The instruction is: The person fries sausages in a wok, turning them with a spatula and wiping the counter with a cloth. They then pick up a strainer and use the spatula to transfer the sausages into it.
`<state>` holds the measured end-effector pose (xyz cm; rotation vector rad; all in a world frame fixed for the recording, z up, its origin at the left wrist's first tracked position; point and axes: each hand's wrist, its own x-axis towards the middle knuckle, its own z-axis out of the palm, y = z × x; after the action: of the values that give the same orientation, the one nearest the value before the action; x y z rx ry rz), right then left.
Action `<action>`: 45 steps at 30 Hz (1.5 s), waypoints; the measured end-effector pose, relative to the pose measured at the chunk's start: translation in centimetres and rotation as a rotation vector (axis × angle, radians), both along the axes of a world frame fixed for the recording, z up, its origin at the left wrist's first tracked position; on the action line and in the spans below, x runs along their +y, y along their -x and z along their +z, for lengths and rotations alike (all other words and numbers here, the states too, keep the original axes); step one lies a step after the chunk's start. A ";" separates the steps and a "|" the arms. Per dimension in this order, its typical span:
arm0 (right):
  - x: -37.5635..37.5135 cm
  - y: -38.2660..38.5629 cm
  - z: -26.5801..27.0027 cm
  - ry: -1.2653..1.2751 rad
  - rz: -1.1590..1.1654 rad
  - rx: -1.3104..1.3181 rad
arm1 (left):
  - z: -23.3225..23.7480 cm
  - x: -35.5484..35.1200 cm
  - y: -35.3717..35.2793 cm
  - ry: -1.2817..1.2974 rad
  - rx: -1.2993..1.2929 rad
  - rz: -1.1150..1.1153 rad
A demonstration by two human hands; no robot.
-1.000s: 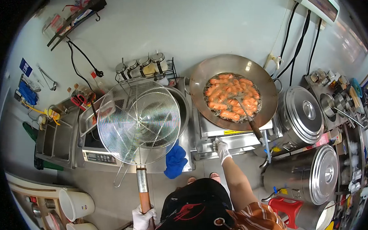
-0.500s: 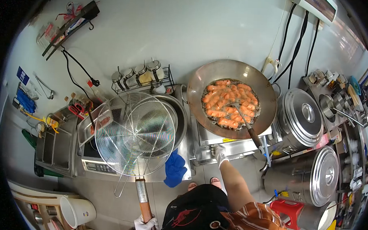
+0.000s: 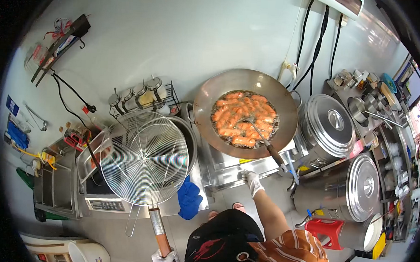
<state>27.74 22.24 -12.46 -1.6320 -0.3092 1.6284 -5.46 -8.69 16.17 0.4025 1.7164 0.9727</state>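
Observation:
My left hand (image 3: 165, 259), in a white glove, is wrapped round the wooden handle of a large wire skimmer (image 3: 144, 159). The skimmer's round mesh is held over the counter, in front of a metal basin (image 3: 190, 146). My right hand (image 3: 252, 182), also gloved, is just in front of the stove's steel front (image 3: 224, 174), fingers stretched toward it and nothing seen in them. On the stove stands a wok (image 3: 288, 118) where orange-red sausage-like pieces (image 3: 241, 113) bubble in oil. A turner (image 3: 272, 151) with a wooden handle rests in the wok, untouched by either hand.
Lidded steel pots (image 3: 334, 122) stand right of the stove. A rack of seasoning jars (image 3: 153, 93) is against the wall. A blue cloth (image 3: 189, 199) hangs at the counter's front edge. A sink (image 3: 55, 190) is far left, a white bucket (image 3: 89, 255) below.
My right hand has drawn back a little from the stove front, and its fingers show more. The view has turned slightly right. My left hand keeps hold of the skimmer.

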 end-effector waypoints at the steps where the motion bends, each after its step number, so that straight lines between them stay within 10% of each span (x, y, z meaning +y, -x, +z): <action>1: -0.1 -0.2 0.2 -0.001 -0.001 -0.002 | -0.2 0.2 0.0 -0.027 -0.010 0.025; 32: -0.2 2.3 -0.4 -0.045 0.041 0.024 | -2.7 0.7 -0.3 -0.208 0.011 0.046; 38: -4.2 -10.4 5.0 -0.274 -0.397 -0.242 | -3.2 1.2 -0.8 -0.241 -0.009 0.101; 45: -4.3 -13.3 19.2 -0.628 -0.144 -0.767 | -3.3 2.8 -1.1 -0.230 0.033 0.039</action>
<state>41.01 17.97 6.72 -1.6398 -0.9546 0.6241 -4.36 -5.85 12.90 0.5384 1.6523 1.2025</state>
